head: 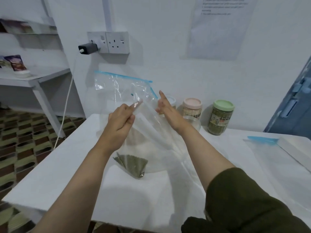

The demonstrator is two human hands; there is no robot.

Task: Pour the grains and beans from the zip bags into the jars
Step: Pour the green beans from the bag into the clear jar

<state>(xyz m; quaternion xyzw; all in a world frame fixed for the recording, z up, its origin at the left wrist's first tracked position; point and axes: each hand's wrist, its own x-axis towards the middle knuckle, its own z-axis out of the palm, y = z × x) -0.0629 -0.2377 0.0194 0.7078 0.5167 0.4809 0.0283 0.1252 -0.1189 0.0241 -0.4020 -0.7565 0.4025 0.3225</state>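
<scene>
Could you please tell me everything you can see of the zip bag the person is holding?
The zip bag is clear, thin, crinkled plastic with a blue zip strip along its top edge. It is held up above the white table, its top toward the wall. A small heap of green beans sits in its lowest corner. The left hand pinches the plastic near its middle; the right hand touches its right side, forefinger pointing up.

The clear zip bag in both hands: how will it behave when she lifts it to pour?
The zip bag is probably floppy: its film creases between the left hand and right hand. It seems light, with green beans filling only the bottom corner.
</scene>
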